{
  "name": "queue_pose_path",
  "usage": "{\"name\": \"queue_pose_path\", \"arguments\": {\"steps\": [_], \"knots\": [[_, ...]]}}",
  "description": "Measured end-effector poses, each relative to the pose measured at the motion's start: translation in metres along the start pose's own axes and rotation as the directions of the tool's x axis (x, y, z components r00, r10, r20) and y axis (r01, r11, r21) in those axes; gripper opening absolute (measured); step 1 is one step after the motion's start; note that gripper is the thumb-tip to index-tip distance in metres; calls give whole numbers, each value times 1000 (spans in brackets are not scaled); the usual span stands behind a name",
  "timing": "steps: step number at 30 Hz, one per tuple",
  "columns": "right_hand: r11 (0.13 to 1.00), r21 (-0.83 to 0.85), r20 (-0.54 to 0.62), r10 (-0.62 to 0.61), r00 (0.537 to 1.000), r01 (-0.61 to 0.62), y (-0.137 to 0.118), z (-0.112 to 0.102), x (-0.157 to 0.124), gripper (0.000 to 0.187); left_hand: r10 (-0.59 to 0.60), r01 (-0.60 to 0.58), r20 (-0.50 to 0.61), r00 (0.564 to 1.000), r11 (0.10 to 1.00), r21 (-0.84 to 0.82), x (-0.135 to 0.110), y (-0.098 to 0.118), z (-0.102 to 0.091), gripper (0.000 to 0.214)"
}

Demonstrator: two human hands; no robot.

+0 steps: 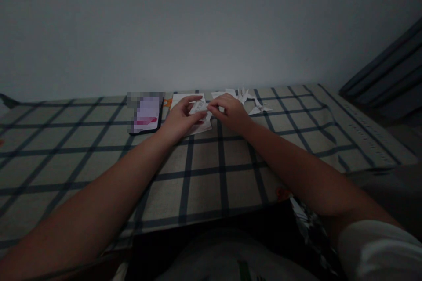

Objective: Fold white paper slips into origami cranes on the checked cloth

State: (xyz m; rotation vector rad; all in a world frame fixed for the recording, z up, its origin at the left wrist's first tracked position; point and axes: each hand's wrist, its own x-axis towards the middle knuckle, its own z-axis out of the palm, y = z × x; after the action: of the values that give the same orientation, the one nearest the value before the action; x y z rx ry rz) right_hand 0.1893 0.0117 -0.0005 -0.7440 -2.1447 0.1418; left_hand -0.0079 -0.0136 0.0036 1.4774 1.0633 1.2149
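Note:
My left hand (pixel 180 118) and my right hand (pixel 231 112) meet over a small folded piece of white paper (pixel 200 106) and both pinch it between thumb and fingers. Under the hands lies a flat white sheet (pixel 201 127) on the checked cloth (pixel 204 171). The fold in my fingers is small and dim, so its shape is unclear.
A phone (pixel 147 114) with a lit screen lies just left of my left hand. Two folded white paper figures (pixel 244 95) (pixel 260 107) rest to the right of my right hand, near the wall. A dark slanted frame (pixel 385 79) stands at the far right.

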Motion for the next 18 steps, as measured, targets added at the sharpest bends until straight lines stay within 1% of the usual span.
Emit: {"name": "queue_pose_path", "arguments": {"steps": [2,4,6,9,12,16,18], "knots": [[999,-2,-1,-34,999,34,0,0,0,32,-3,5,-31,1000,998,67,-1,1,0,47],[997,0,-9,-73,997,73,-1,-1,0,35,-30,37,-61,998,992,124,-3,3,-1,38],[994,-2,-23,-110,994,110,-2,-1,1,36,-52,62,-75,996,988,141,-4,5,-2,35],[989,-3,-79,-145,986,145,-2,0,1,34,-31,41,-76,997,990,136,-4,6,-4,36],[992,8,-94,-124,988,125,1,2,-1,31,-27,37,-74,997,991,132,-3,4,-5,37],[998,43,-20,-45,999,46,5,4,-1,25,-58,63,-59,997,995,78,-4,7,-3,36],[998,58,-4,17,1000,-16,5,4,-1,25,-71,77,-53,996,992,105,-5,8,-2,37]]}}
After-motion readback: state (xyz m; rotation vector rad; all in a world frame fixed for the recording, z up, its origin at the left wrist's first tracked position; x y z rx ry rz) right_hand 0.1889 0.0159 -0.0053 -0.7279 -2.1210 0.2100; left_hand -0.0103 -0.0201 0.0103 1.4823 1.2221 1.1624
